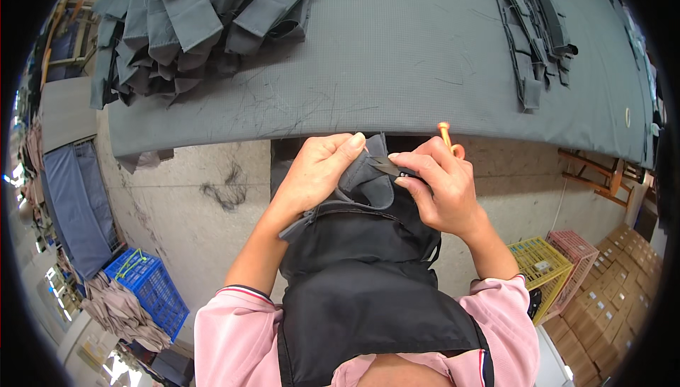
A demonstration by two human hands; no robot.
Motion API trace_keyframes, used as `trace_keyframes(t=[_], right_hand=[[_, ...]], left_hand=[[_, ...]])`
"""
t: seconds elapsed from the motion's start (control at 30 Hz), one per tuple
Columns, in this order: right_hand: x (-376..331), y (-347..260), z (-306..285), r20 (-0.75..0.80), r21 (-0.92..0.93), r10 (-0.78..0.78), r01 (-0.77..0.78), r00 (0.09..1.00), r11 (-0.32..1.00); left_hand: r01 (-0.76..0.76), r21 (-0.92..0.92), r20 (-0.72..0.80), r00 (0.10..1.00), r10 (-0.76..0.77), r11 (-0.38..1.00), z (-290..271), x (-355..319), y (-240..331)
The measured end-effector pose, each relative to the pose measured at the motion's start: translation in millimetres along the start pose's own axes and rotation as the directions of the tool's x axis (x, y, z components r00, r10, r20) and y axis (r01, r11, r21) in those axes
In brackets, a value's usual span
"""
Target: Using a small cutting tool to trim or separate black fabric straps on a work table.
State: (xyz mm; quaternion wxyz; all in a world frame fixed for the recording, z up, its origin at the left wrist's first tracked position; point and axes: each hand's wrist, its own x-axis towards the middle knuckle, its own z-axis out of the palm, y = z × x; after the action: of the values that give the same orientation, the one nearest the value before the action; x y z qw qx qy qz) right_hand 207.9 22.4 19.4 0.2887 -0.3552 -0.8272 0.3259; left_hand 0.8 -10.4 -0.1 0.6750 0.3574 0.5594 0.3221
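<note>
My left hand [319, 171] pinches a dark grey cloth piece [370, 183] between thumb and fingers, just off the near edge of the table. The cloth's stitched edge is turned up, and a long strip of it hangs over my lap. In my right hand [446, 185] is a pair of small scissors [384, 166], their dark blades touching or very near the cloth's edge. Orange parts, apparently of the scissors' handles, stick out behind the fingers. My fingers hide the rest of the grip.
A grey-covered table [397, 54] stretches ahead. On it lie a heap of grey cloth pieces [184, 25] at left and a smaller stack of strips [535, 40] at right. Loose threads [227, 187] lie on the floor. Blue [152, 288] and yellow [542, 266] crates flank me; cartons [609, 295] stand right.
</note>
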Motion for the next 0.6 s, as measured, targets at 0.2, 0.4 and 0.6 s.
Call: trace_keyframes(t=[0.2,0.4,0.6], right_hand=[[0,2,7,-0.031,-0.048,-0.082,0.081,0.996,0.996],[-7,2,13,-0.064,-0.083,-0.067,0.061,0.996,0.995],[-8,-6,13,-0.165,0.087,0.091,-0.077,0.982,0.993]], left_hand=[[0.01,-0.028,0.014,1.0,-0.009,1.0,3,0,1],[0.036,-0.055,0.037,0.999,-0.034,0.998,4,1,-5],[-0.007,0.049,-0.055,0.998,0.01,0.999,5,3,-10]])
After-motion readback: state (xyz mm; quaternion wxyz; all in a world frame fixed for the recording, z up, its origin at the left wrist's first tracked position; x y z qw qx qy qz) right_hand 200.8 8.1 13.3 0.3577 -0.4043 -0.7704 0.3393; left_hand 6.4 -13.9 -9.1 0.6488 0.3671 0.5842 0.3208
